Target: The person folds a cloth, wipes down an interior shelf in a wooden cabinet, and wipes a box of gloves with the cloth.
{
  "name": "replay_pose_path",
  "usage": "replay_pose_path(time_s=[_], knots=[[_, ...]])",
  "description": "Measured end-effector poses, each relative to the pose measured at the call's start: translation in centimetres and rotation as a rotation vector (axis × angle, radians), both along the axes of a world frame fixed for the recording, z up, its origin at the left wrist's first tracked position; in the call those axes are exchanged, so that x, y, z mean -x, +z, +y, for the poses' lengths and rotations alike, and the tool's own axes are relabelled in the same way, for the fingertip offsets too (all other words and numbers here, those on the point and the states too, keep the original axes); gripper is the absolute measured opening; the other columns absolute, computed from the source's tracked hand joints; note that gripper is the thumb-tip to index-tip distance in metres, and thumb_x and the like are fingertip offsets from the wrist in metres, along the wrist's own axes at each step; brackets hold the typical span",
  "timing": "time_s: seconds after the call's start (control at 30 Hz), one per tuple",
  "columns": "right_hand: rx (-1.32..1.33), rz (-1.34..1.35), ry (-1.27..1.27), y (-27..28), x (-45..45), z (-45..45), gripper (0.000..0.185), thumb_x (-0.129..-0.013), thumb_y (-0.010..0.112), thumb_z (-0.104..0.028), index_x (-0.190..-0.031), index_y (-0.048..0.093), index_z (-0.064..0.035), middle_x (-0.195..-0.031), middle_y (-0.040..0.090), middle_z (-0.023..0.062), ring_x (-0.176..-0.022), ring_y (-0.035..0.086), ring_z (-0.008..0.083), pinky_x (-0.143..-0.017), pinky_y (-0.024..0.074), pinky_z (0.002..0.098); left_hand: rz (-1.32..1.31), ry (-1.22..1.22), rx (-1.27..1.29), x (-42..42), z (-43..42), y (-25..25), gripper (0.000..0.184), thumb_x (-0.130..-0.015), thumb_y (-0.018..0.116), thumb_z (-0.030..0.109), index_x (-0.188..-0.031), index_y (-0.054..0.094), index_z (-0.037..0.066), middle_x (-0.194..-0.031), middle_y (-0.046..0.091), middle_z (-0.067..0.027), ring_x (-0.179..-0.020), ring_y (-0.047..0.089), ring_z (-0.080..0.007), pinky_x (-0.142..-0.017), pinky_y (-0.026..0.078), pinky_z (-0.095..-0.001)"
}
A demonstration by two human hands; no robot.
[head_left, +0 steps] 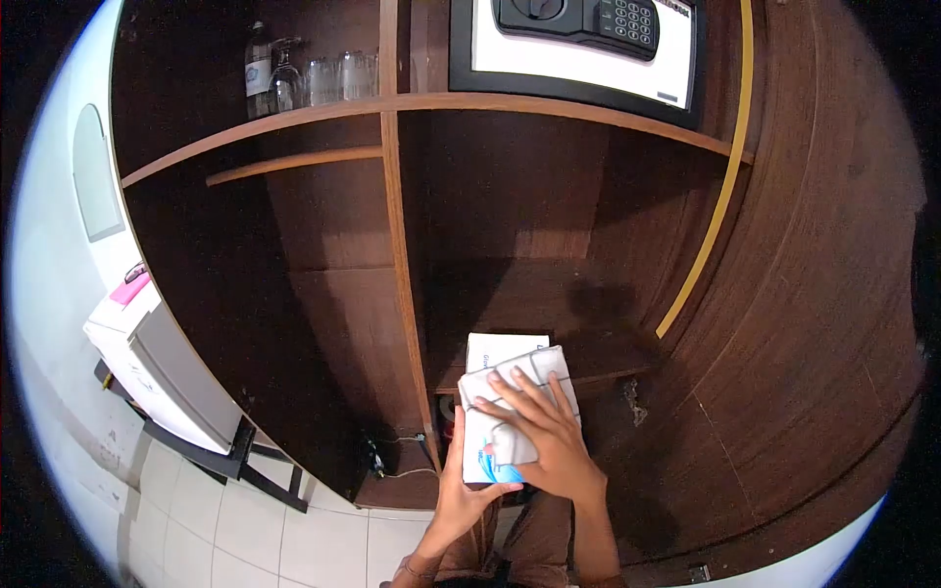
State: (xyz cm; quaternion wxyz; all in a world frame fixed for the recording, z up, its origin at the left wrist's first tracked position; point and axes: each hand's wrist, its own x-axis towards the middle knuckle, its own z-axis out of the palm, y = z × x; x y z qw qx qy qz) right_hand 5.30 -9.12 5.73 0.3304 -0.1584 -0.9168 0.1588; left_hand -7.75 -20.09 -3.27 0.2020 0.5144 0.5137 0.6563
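Observation:
A white box with blue print (474, 453) is held at the lower middle, in front of a cabinet shelf. My left hand (457, 498) grips its left side and near edge. A folded white cloth with dark lines (490, 390) lies over the box. My right hand (549, 431) rests on the cloth with its fingers spread, pressing it against the box. Just beyond them, another white box (505, 345) sits on the shelf (588, 363), partly hidden by the cloth.
A safe with a keypad (578, 49) stands on the upper right shelf. Glasses (338, 78) and a bottle (258, 73) are at upper left. A vertical divider (400, 245) splits the cabinet. A small white fridge (181, 367) stands on a black stand at left.

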Motion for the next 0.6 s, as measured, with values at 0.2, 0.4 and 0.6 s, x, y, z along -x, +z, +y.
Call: replay_pose_path(time_s=[0.2,0.4,0.6], knots=[[-0.031,-0.121,0.087,-1.5,-0.2,-2.5,0.079,-0.076,0.074,-0.017,-0.148,0.055,-0.0426,-0.167,0.037,-0.0064,-0.157,0.029,0.0224,-0.13,0.0052,0.059,-0.137,-0.083,0.188,1.1,-0.4,-2.9,0.112,-0.075,0.09,0.007,-0.162,0.021,-0.002,-0.158,0.041,-0.0235,-0.142,0.047,-0.0313,-0.113,0.044,-0.042],[0.082,-0.117,0.133,-3.0,-3.3,-2.6,0.067,-0.086,0.073,-0.037,-0.15,0.055,-0.0379,-0.169,0.033,-0.0069,-0.158,0.025,0.0205,-0.129,0.0012,0.0581,-0.156,-0.065,0.113,0.0,-0.7,1.0,0.12,-0.075,0.086,-0.003,-0.166,0.008,0.003,-0.155,0.047,-0.0214,-0.136,0.053,-0.0271,-0.109,0.048,-0.0381],[0.112,-0.01,0.064,-2.3,-2.5,-1.0,0.061,-0.088,0.066,-0.03,-0.148,0.058,-0.0369,-0.168,0.036,-0.0049,-0.157,0.028,0.0241,-0.128,0.0058,0.0613,-0.074,-0.041,0.074,-0.1,-0.3,1.8,0.136,-0.069,0.093,-0.001,-0.167,-0.001,0.005,-0.155,0.047,-0.0203,-0.135,0.053,-0.0264,-0.109,0.048,-0.038]])
